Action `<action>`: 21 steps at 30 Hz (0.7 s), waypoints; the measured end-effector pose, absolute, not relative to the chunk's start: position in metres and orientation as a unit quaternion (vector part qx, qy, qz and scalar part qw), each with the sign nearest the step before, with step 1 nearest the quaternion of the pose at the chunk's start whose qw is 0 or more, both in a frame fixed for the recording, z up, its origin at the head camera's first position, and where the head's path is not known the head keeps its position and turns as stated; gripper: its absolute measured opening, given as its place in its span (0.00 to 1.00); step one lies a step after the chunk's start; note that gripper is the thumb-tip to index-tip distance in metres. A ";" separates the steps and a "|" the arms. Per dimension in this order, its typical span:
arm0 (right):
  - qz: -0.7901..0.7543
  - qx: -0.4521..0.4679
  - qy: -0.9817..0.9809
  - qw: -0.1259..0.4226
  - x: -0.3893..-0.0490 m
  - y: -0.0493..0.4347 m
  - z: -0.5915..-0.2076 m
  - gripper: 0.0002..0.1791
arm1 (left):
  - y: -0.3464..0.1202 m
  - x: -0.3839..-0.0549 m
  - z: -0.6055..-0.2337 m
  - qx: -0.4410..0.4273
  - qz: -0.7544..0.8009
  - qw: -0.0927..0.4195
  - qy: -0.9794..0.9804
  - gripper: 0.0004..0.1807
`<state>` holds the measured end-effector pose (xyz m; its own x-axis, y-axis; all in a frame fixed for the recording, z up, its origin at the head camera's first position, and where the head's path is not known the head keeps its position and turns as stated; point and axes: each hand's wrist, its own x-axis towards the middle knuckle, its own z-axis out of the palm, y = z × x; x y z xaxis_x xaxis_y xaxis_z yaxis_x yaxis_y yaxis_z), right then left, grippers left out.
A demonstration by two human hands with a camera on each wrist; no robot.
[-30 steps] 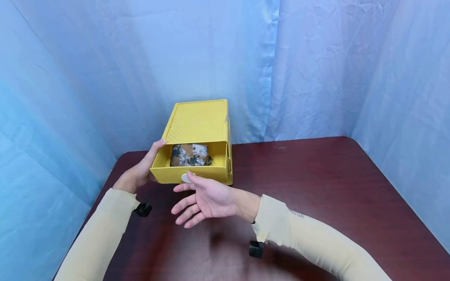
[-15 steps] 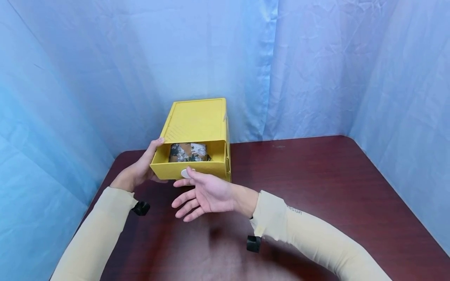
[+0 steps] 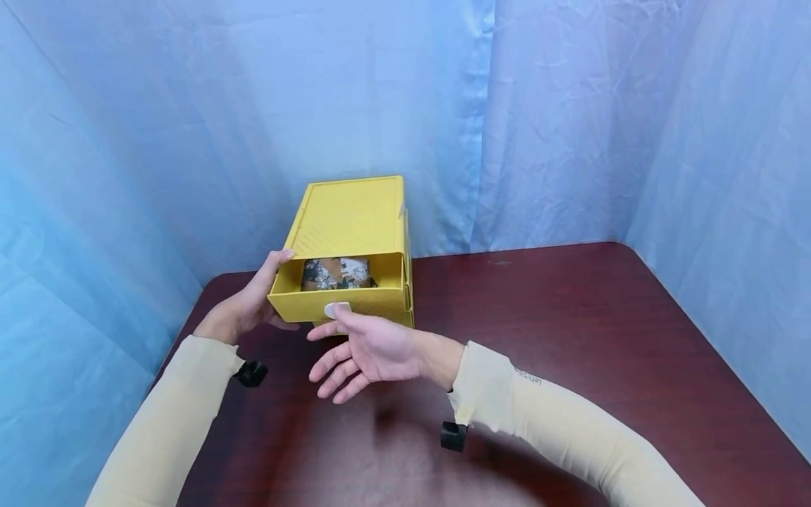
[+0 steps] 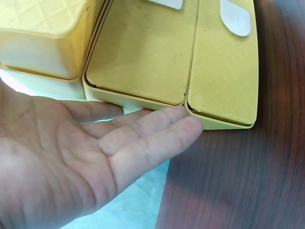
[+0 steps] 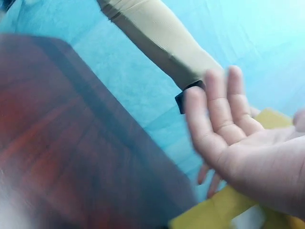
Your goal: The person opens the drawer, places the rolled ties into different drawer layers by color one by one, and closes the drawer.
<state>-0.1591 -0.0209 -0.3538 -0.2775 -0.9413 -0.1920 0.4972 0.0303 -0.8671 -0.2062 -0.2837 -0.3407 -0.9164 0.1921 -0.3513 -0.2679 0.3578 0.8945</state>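
A yellow drawer unit (image 3: 351,215) stands toward the back left of the table, its top drawer (image 3: 374,304) pulled partly out. Inside lies a folded floral-patterned bundle (image 3: 336,273), brown, grey and white, apparently cloth. My left hand (image 3: 250,299) steadies the unit's left side, thumb near the top edge; its fingers (image 4: 152,152) lie straight beside the lower drawers in the left wrist view. At the drawer front, my right hand (image 3: 383,348) has its thumb against the white handle (image 3: 331,310). The other fingers (image 5: 221,109) are spread loosely and hold nothing.
Below the top drawer are two shut drawer fronts (image 4: 143,52), each with a white tab handle (image 4: 236,18). The dark red-brown table (image 3: 538,338) extends to the right. Blue curtains (image 3: 557,127) hang behind it and at both sides.
The top drawer has slid slightly inward, the right thumb staying at its handle. The left hand keeps its place on the unit. The whole scene has shifted a little left in view.
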 end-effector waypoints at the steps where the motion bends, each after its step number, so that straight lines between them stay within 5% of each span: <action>1: -0.638 -0.263 0.473 0.548 -0.155 -0.019 -0.349 0.32 | -0.283 -0.206 -0.341 -0.025 0.567 0.205 0.798 0.51; 6: -0.611 -0.357 0.483 0.516 -0.143 -0.009 -0.312 0.28 | -0.283 -0.207 -0.339 -0.025 0.570 0.205 0.795 0.51; 10: -0.651 -0.329 0.448 0.518 -0.149 -0.005 -0.295 0.31 | -0.284 -0.210 -0.339 -0.018 0.566 0.198 0.800 0.50; 21: -0.681 -0.194 0.432 0.559 -0.169 -0.022 -0.347 0.41 | -0.282 -0.208 -0.343 -0.029 0.564 0.203 0.800 0.51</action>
